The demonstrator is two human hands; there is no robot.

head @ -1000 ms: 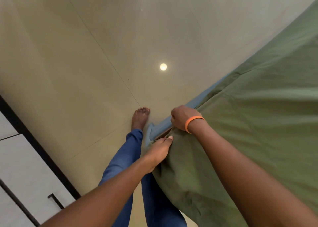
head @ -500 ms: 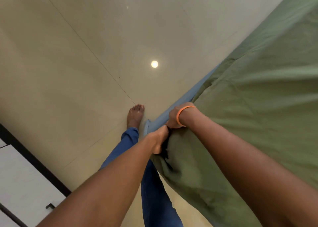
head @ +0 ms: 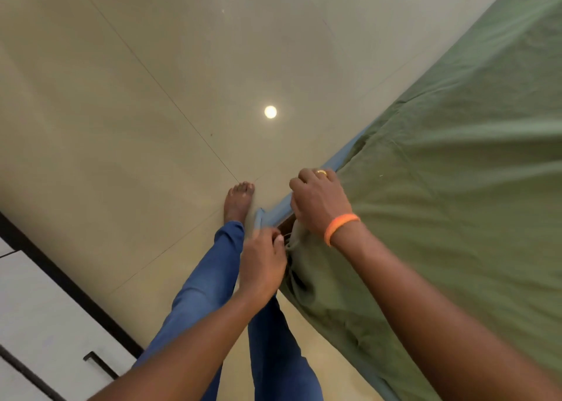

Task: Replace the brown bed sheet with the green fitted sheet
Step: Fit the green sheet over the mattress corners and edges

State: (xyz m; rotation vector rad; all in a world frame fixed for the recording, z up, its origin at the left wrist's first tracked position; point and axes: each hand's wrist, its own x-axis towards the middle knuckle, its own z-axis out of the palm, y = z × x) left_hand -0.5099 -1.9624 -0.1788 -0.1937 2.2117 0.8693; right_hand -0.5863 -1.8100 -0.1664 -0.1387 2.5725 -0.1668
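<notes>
My right hand [head: 319, 201] curls over the mattress corner [head: 275, 210], gripping the green fitted sheet [head: 456, 187] at its gathered edge. My left hand [head: 263, 263], just below that corner, pinches the sheet's bunched hem. The sheet covers the mattress beyond the corner and hangs down its side.

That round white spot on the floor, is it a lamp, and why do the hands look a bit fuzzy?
Head view: the bright spot looks like a ceiling light mirrored in the glossy floor tiles, not a lamp. The left hand is smeared by motion blur at the green fitted sheet corner; the right hand is sharper. The wide lens bends the bed's edge.
</notes>
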